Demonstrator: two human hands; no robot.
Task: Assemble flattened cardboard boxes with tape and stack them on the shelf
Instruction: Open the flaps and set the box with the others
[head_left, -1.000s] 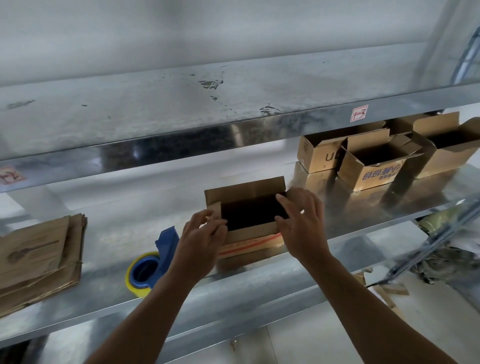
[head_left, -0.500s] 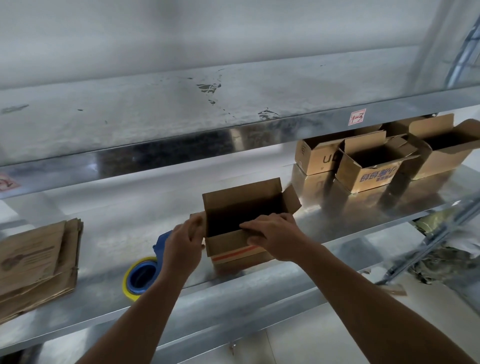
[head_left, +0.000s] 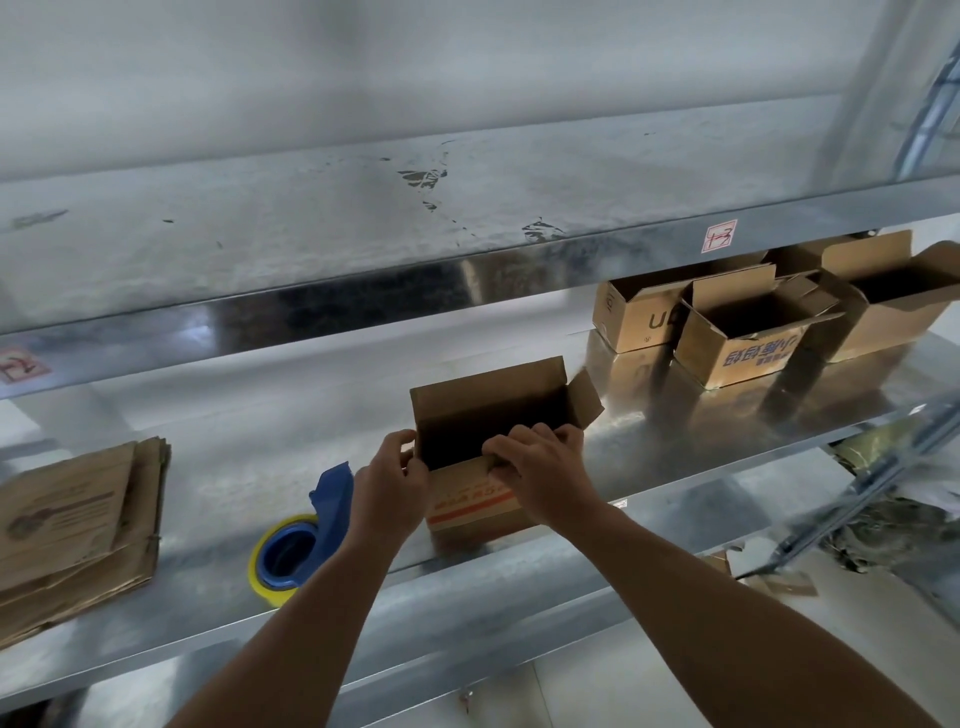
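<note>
A small open cardboard box (head_left: 483, 410) with an orange stripe on its near side stands on the metal shelf (head_left: 675, 457), top flaps up. My left hand (head_left: 389, 483) grips the box's left near corner. My right hand (head_left: 540, 467) curls its fingers over the near top edge, holding the front flap down. A tape dispenser (head_left: 301, 540), blue with a yellow roll, lies on the shelf just left of my left hand. A stack of flattened cardboard boxes (head_left: 78, 519) sits at the far left of the shelf.
Three assembled open boxes (head_left: 753, 332) stand at the back right of the shelf. An upper shelf (head_left: 363, 228) overhangs the working level. Scraps and debris (head_left: 883, 530) lie on the floor at the lower right.
The box has been turned upright with its flaps spread. My right hand moved from the box's right side onto the near top edge; my left hand shifted to the left corner.
</note>
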